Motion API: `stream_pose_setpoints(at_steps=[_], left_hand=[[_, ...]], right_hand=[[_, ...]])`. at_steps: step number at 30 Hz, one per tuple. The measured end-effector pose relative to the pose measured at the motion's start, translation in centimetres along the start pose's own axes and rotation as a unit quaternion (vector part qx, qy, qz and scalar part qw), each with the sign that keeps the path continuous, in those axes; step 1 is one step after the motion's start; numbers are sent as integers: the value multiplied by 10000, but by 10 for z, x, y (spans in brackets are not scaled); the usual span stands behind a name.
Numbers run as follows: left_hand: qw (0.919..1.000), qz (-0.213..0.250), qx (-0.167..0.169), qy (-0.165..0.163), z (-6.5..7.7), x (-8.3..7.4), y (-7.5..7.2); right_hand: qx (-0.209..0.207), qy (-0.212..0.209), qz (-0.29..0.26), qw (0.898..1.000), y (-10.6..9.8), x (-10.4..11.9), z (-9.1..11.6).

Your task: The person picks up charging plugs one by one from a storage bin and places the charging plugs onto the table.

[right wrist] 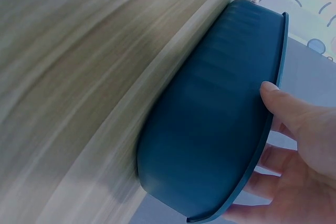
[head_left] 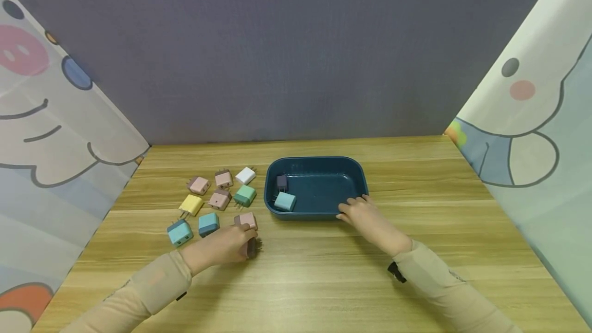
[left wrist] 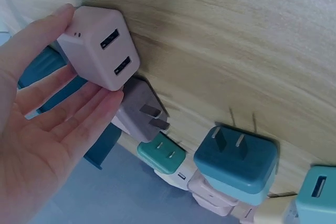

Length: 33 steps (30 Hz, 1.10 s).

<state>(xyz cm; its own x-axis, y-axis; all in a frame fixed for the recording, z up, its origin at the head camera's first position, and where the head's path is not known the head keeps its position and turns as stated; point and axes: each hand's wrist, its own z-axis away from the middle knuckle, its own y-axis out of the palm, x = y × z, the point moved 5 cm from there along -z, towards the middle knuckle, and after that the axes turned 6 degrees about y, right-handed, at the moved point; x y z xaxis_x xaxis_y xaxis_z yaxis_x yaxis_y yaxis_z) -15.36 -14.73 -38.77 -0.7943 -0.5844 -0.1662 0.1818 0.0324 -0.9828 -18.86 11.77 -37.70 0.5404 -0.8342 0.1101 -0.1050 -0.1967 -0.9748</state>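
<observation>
My left hand holds a pink two-port USB charger between thumb and fingers, low over the table. Its dark prong end points right in the head view. Just beyond the fingertips lies another pink charger with a mauve prong end. My right hand grips the near right rim of a dark teal bin, thumb on the outer wall and fingers over the edge. Inside the bin, at its left end, sit a light blue charger and a dark purple charger.
Left of the bin lie a green charger, a white charger, a yellow charger, two blue chargers and several more pink ones. A grey panel rises behind the wooden table, with cartoon-printed sheets at both sides.
</observation>
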Motion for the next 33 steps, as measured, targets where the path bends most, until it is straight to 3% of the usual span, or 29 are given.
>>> stream_pose_setpoints(at_steps=[8,17,25,33], left_hand=[[9996,284,-64,-48,-5,-3,-11],[9988,443,-163,109,-16,-4,-32],[9990,32,-294,332,-31,-4,-47],[9994,-198,-159,217,-45,-2,-54]], right_hand=[[-10,-10,20,10000,0,0,-1],[-18,-2,-1,10000,-1,0,0],[80,4,40,10000,1,0,0],[86,8,6,10000,1,0,0]])
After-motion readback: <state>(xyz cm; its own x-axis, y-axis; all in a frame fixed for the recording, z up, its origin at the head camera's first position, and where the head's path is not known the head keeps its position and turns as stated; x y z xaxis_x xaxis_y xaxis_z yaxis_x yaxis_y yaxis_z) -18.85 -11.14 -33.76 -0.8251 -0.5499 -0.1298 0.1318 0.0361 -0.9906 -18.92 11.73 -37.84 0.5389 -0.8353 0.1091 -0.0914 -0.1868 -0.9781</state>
